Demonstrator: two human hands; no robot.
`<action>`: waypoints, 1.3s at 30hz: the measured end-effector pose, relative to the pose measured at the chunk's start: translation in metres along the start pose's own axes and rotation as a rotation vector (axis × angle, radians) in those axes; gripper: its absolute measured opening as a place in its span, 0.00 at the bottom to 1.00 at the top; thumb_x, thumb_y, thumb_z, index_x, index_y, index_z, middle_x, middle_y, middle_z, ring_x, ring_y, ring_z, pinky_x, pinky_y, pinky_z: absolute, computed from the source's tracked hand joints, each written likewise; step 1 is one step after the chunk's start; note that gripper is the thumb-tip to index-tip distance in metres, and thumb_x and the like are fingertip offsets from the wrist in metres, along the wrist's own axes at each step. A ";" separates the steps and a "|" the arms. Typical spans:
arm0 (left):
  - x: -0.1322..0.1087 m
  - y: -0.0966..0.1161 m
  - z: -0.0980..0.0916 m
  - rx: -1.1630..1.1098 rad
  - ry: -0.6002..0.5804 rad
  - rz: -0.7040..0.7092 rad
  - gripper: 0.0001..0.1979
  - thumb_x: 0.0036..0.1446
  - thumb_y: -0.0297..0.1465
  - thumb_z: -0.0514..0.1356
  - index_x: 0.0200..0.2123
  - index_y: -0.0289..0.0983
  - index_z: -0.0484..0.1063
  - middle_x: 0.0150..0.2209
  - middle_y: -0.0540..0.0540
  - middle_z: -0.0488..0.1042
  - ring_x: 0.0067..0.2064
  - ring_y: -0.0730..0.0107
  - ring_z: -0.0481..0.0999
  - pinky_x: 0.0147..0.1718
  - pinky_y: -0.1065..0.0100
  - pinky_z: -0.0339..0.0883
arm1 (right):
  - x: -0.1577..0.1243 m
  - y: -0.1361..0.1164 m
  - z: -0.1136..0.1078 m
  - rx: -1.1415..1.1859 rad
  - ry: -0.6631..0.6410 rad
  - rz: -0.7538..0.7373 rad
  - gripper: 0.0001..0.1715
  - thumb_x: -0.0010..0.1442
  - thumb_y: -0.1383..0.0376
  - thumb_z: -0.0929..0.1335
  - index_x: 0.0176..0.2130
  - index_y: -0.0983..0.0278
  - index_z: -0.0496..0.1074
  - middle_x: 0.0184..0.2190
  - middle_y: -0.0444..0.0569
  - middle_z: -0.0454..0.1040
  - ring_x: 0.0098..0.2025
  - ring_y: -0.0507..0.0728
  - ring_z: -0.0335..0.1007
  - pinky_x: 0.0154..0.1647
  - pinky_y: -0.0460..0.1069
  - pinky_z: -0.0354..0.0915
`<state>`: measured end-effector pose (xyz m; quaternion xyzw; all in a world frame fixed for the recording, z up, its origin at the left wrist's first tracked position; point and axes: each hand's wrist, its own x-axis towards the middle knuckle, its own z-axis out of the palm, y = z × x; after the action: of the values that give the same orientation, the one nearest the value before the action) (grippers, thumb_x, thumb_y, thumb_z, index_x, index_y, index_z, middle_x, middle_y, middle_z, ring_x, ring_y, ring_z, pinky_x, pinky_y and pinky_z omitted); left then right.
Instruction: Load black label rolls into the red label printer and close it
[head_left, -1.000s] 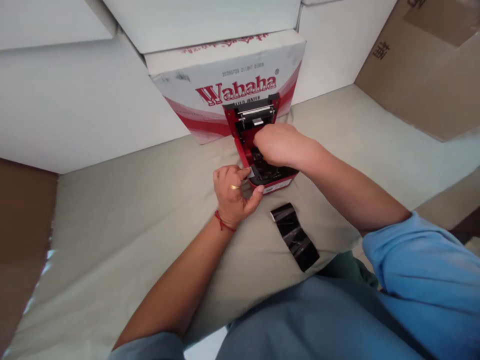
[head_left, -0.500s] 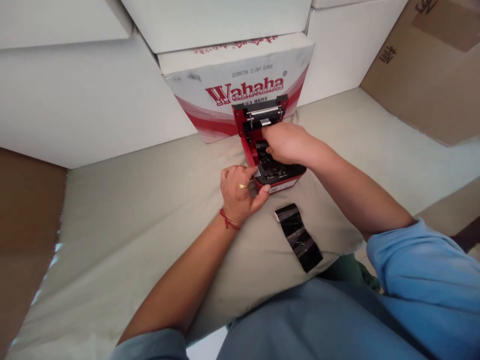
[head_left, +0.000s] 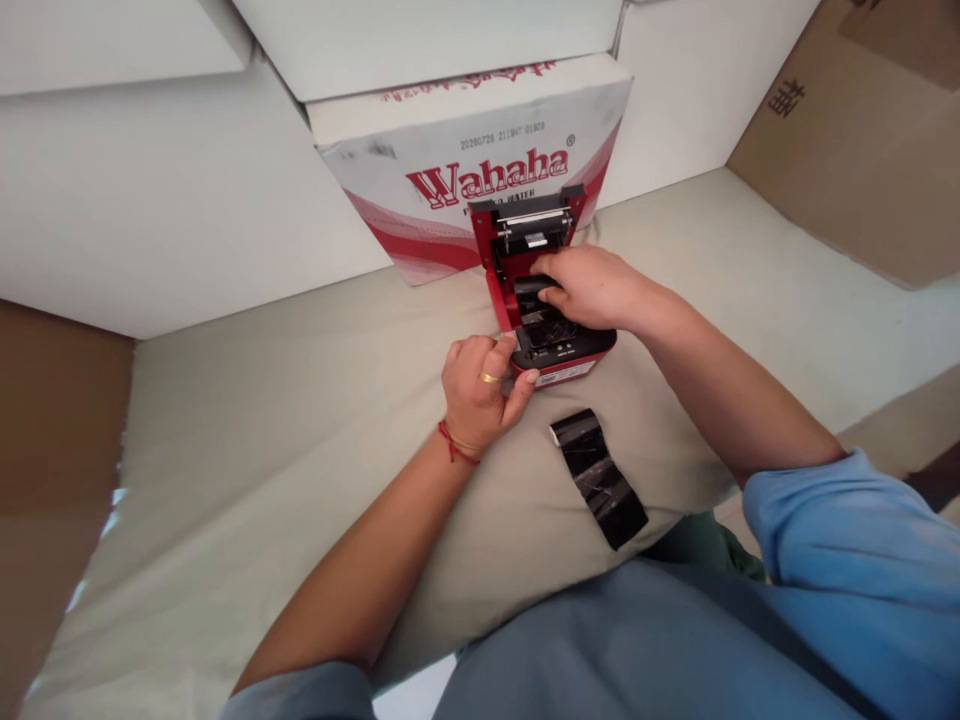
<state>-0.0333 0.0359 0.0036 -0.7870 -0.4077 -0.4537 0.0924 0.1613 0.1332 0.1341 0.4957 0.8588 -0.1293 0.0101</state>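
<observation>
A red and black label printer (head_left: 564, 352) stands on the cloth-covered surface with its lid (head_left: 529, 222) raised. Inside its bay sits a black ribbon roll (head_left: 531, 292), a strip of it running over the front edge. My right hand (head_left: 592, 285) reaches in from the right, thumb and fingers about the roll; its fingertips are partly hidden. At the printer's front left corner, my left hand (head_left: 480, 385) grips the casing between curled fingers and thumb. A second black roll (head_left: 598, 478), partly unrolled, lies on the cloth nearer to me.
A Wahaha water carton (head_left: 480, 150) stands right behind the raised lid. White boxes (head_left: 180, 200) line the back. Brown cardboard stands at the right (head_left: 862, 160) and the left (head_left: 60, 480). Beige cloth (head_left: 300, 430) covers the surface.
My right hand has drawn back slightly to the right, showing more of the black roll and strip. The left hand stays at the printer's corner. The view has shifted a little.
</observation>
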 end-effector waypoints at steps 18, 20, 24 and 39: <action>0.001 0.001 0.004 -0.067 0.060 -0.021 0.19 0.75 0.43 0.55 0.60 0.38 0.69 0.35 0.46 0.72 0.35 0.62 0.70 0.37 0.61 0.61 | -0.082 0.004 -0.038 0.084 0.204 -0.071 0.28 0.71 0.60 0.67 0.67 0.56 0.75 0.56 0.52 0.82 0.52 0.68 0.80 0.54 0.61 0.73; 0.001 0.001 0.005 -0.081 0.053 -0.037 0.20 0.74 0.44 0.56 0.60 0.38 0.69 0.36 0.45 0.73 0.35 0.61 0.71 0.38 0.60 0.62 | -0.111 0.030 -0.050 0.217 0.159 -0.089 0.29 0.72 0.54 0.67 0.68 0.52 0.75 0.55 0.48 0.84 0.51 0.67 0.82 0.53 0.60 0.75; -0.002 0.000 0.005 -0.095 0.000 -0.088 0.21 0.73 0.45 0.55 0.60 0.38 0.69 0.39 0.43 0.76 0.37 0.60 0.73 0.40 0.59 0.64 | -0.149 0.091 -0.043 0.378 -0.048 -0.020 0.28 0.70 0.45 0.69 0.64 0.46 0.79 0.57 0.43 0.85 0.54 0.70 0.83 0.53 0.59 0.77; -0.002 -0.001 0.006 -0.087 0.049 -0.062 0.21 0.73 0.43 0.56 0.62 0.39 0.68 0.40 0.44 0.77 0.37 0.61 0.74 0.40 0.60 0.67 | -0.123 0.003 0.083 0.307 0.000 -0.147 0.18 0.75 0.61 0.66 0.55 0.60 0.83 0.57 0.56 0.83 0.55 0.63 0.82 0.55 0.56 0.75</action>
<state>-0.0306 0.0386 -0.0019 -0.7659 -0.4095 -0.4927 0.0541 0.2171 0.0106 0.0712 0.4274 0.8628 -0.2594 -0.0755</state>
